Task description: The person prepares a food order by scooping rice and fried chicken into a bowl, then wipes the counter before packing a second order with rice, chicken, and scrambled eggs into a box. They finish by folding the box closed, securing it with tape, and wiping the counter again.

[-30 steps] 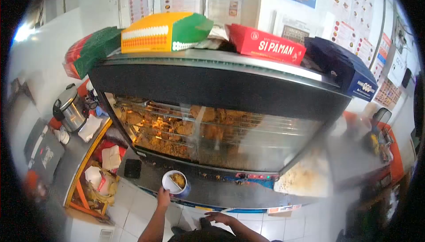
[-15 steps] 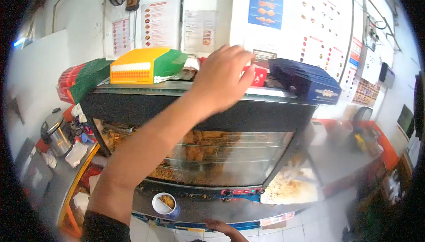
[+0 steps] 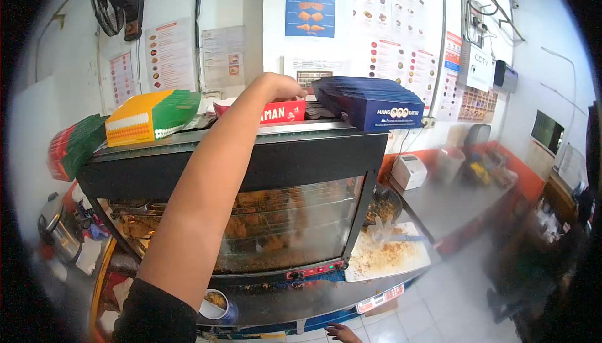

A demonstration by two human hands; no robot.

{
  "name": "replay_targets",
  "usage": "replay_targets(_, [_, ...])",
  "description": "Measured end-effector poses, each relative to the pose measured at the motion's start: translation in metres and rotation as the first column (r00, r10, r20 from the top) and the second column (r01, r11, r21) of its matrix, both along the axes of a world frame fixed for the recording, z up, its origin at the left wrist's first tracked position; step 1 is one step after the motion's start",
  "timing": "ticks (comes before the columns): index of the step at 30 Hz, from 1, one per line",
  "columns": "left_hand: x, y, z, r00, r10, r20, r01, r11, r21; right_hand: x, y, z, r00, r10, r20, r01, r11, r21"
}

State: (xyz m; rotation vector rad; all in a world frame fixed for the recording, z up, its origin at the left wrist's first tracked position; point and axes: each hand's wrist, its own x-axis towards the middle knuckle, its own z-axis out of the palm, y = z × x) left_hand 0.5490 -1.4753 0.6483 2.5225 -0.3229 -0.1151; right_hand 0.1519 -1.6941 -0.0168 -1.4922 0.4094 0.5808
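Observation:
My left hand [image 3: 282, 86] reaches over the top of the black glass-fronted food warmer [image 3: 301, 162] and bends down at a red paper box [image 3: 287, 113] with white lettering. Its fingers dip behind the box's front edge, so their grip is hidden. To the right of it sits a stack of dark blue folded boxes [image 3: 384, 106]; yellow and green boxes [image 3: 147, 117] stand to the left. At the bottom edge my right hand [image 3: 342, 332] shows low in front of the counter, fingers apart and holding nothing visible. A white-and-blue paper bucket [image 3: 229, 313] with browned food stands below the warmer.
Red and green boxes [image 3: 75, 145] sit at the warmer's far left end. A crumb-covered white board [image 3: 385, 261] with a blue-handled tool lies right of the warmer. Farther right, a white label printer [image 3: 409, 172] stands on a metal counter [image 3: 448, 199].
My left hand has gone from above the boxes down to the red box. The view has turned to the right, and my right hand sits lower in it.

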Motion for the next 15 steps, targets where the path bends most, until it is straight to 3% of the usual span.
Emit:
replay_targets(2, [0.003, 0.003, -0.003, 1.000, -0.020, -0.005, 0.019, 0.999, -0.026, -0.002, -0.007, 0.007, 0.999, -0.038, -0.017, 0.036, 0.997, -0.068])
replay_targets(10, [-0.008, 0.005, -0.002, 0.998, -0.009, -0.055, 0.005, 0.998, -0.066, 0.012, -0.010, -0.021, 0.992, -0.121, 0.021, 0.121, 0.993, -0.014])
replay_targets(12, [0.003, 0.005, -0.002, 0.972, -0.080, -0.223, 0.039, 0.983, -0.180, 0.015, -0.005, -0.026, 0.993, -0.109, 0.051, 0.110, 0.994, -0.027])
replay_targets(13, [0.006, 0.005, -0.002, 0.972, -0.079, -0.223, 0.038, 0.983, -0.180, 0.016, -0.002, -0.029, 0.995, -0.096, 0.042, 0.096, 0.995, -0.005])
replay_targets(15, [0.015, 0.004, -0.003, 0.972, 0.050, -0.231, -0.095, 0.977, -0.191, 0.018, 0.003, -0.033, 0.996, -0.080, 0.039, 0.079, 0.997, 0.018])
